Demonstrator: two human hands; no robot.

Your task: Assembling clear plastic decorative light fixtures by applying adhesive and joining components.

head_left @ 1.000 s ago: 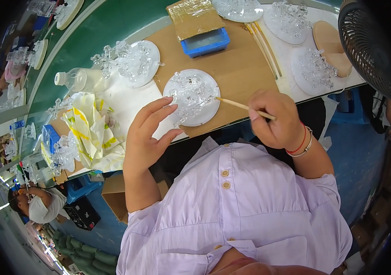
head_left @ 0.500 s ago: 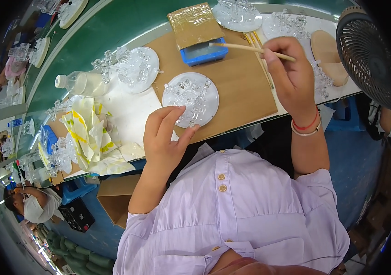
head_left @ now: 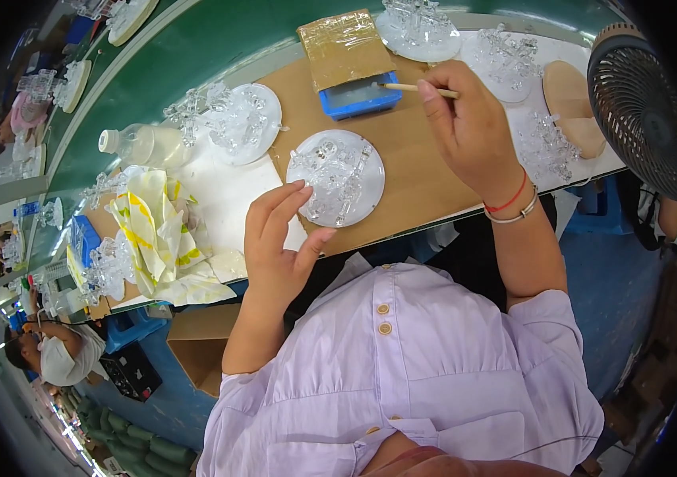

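Observation:
My right hand [head_left: 470, 131] pinches a thin light wooden stick [head_left: 426, 90]. The far end of the stick is over a blue tray [head_left: 361, 105] of cloudy, pale contents, partly roofed by a taped cardboard flap [head_left: 342, 52]. Nearer to me lies a round white disc [head_left: 372, 191] bearing a cluster of clear plastic pieces [head_left: 330, 168]. At its near left edge is my left hand [head_left: 279, 234], thumb and fingers apart with nothing between them; whether the fingertips touch the rim I cannot tell.
Brown cardboard [head_left: 422, 167] covers the bench here. More clear assemblies [head_left: 239, 123] stand left and far right. A capped bottle [head_left: 148, 145], crumpled yellow-white wrapping [head_left: 152, 230], a black fan [head_left: 648, 111] and a tan oval piece [head_left: 573, 107] surround the work. Another person [head_left: 68, 350] sits far left.
My right hand has moved left, bringing the stick's tip to the blue tray. My left hand's fingers have drawn back slightly from the clear pieces toward the disc's edge.

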